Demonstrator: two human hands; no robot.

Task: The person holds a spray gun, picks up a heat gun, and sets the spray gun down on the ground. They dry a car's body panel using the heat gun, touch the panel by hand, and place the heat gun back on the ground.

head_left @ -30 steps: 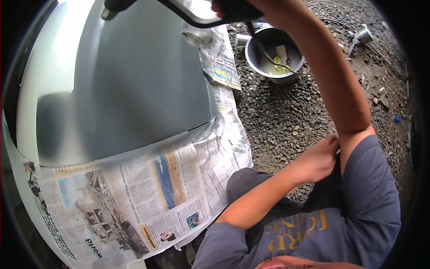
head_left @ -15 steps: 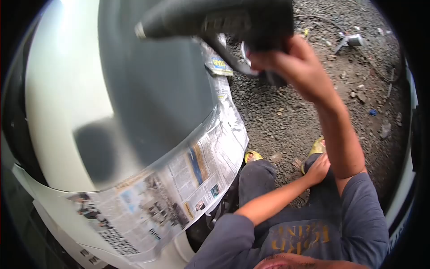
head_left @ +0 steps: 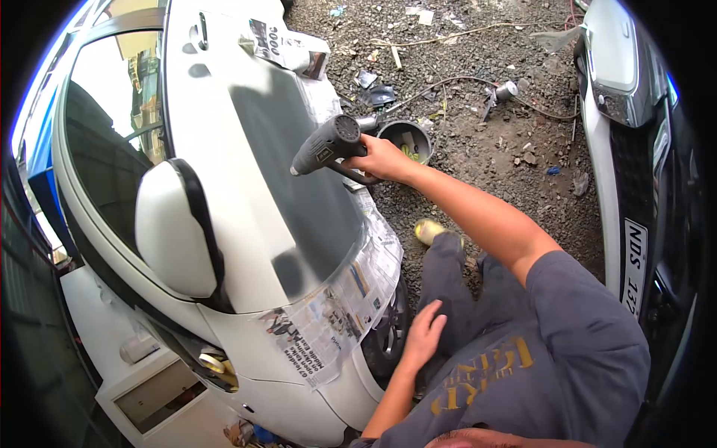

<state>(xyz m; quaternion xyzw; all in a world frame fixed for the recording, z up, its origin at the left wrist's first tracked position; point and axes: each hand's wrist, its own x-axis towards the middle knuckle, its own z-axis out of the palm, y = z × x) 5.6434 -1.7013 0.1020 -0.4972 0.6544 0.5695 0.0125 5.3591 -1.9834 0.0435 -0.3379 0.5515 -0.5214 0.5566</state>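
My right hand (head_left: 379, 160) is wrapped round the handle of a dark heat gun (head_left: 320, 148). Its nozzle points left, above the grey-coated part (head_left: 310, 205) of a white car's door (head_left: 250, 224). A smaller grey patch (head_left: 288, 272) lies lower on the door. Newspaper sheets (head_left: 336, 321) cover the area along the panel's near edge, and a crumpled piece (head_left: 287, 51) hangs at the far end. My left hand (head_left: 425, 334) is empty with its fingers apart, near my thigh and the car's wheel (head_left: 388, 336).
A white side mirror (head_left: 175, 231) sticks out at the left. Beyond the heat gun, a bucket (head_left: 429, 142) stands on gravel (head_left: 485, 164) with a spray gun (head_left: 502, 94) and a hose (head_left: 448, 80) nearby. Another vehicle (head_left: 635, 209) stands at the right.
The view has widened to show the mirror and the other vehicle. The heat gun appears lower and farther away, still in my right hand. My left hand has come away from near my right arm and opened.
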